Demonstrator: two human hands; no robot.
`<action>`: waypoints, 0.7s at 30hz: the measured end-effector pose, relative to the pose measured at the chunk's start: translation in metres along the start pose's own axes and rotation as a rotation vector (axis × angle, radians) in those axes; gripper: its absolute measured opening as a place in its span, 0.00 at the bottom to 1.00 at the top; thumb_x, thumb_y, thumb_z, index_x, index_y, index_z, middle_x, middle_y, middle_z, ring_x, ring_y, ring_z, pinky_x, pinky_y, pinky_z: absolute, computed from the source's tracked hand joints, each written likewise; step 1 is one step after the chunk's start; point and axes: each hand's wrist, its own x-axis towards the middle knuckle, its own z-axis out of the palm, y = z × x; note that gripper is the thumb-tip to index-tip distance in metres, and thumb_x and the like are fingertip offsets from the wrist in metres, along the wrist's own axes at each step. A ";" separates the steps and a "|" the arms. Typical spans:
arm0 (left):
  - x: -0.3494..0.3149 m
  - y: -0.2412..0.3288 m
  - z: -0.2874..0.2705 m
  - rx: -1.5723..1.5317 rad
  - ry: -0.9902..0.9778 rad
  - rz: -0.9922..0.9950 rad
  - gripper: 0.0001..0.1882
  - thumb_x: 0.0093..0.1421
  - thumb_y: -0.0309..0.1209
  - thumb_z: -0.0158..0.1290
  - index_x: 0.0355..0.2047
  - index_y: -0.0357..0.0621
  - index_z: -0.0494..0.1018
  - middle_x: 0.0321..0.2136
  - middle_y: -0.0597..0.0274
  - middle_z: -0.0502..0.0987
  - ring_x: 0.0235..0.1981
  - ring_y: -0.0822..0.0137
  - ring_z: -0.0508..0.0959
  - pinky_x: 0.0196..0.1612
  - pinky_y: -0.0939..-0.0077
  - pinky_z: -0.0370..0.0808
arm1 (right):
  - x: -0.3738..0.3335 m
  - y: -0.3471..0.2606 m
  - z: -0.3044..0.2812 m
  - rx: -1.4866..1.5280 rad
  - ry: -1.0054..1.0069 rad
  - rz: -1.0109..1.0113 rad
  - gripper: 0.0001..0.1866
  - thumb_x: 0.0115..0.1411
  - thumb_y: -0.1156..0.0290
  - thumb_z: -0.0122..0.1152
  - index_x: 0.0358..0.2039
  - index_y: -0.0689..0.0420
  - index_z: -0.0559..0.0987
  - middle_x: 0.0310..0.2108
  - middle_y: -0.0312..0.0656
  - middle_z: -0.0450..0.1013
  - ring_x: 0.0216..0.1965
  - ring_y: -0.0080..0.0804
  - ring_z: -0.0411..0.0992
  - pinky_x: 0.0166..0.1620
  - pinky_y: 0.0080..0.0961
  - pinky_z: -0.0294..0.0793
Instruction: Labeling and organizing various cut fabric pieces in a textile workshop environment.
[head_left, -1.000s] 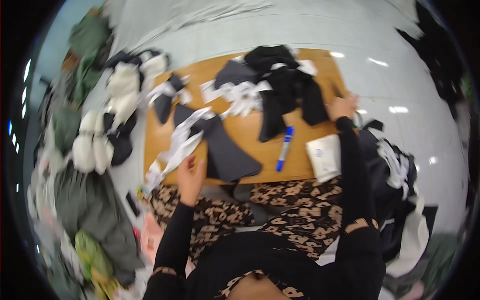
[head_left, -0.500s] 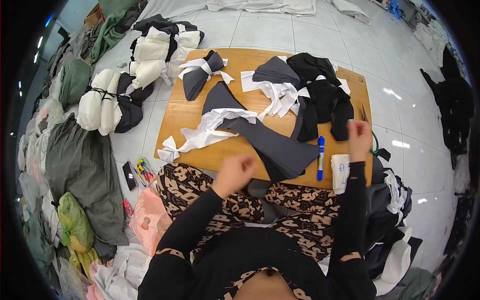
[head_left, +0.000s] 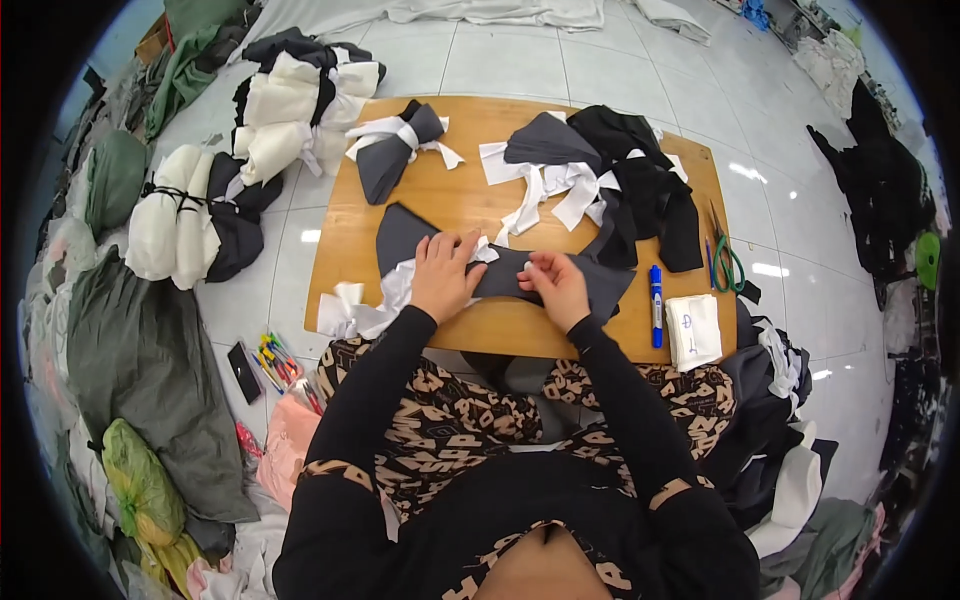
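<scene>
Both hands have moved onto the cloth since half a second ago: the left hand [head_left: 445, 275] from above the lap, the right hand [head_left: 558, 290] from beside the green-handled scissors [head_left: 727, 265]. Take the wooden tabletop [head_left: 335, 240] as a clock face, twelve farthest from the wearer.

Under the hands, from near the centre toward six o'clock, lies a stack of dark grey fabric panels [head_left: 503, 278]. The left hand rests palm down on it, fingers slightly apart, over a white cloth strip [head_left: 398, 287]. The right thumb and fingertips are drawn together over the panels; whether they pinch any cloth, I cannot tell.

The panels should handle as light and soft, bending easily, not fragile, though loose layers may slide over one another. The narrow waist looks the best hold, all layers gripped together. The strip seems limp and easily creased.

The stack is matt and plain, broad at both ends and slimmer between, curving gently. The strip lies crumpled from the left hand toward eight o'clock.

A bundle of grey panels [head_left: 385, 165] tied in white sits at ten o'clock; a black fabric pile [head_left: 655, 205] lies between one and three. The scissors lie at three, a blue marker pen [head_left: 656, 315] and a folded white cloth [head_left: 694, 335] at four.
</scene>
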 end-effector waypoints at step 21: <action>-0.011 -0.010 -0.022 -0.661 -0.238 0.225 0.07 0.51 0.27 0.60 0.31 0.41 0.78 0.35 0.60 0.75 0.39 0.57 0.74 0.44 0.68 0.73 | -0.057 -0.022 0.053 -0.196 0.355 0.089 0.04 0.59 0.79 0.60 0.35 0.63 0.77 0.28 0.36 0.76 0.28 0.18 0.73 0.33 0.17 0.74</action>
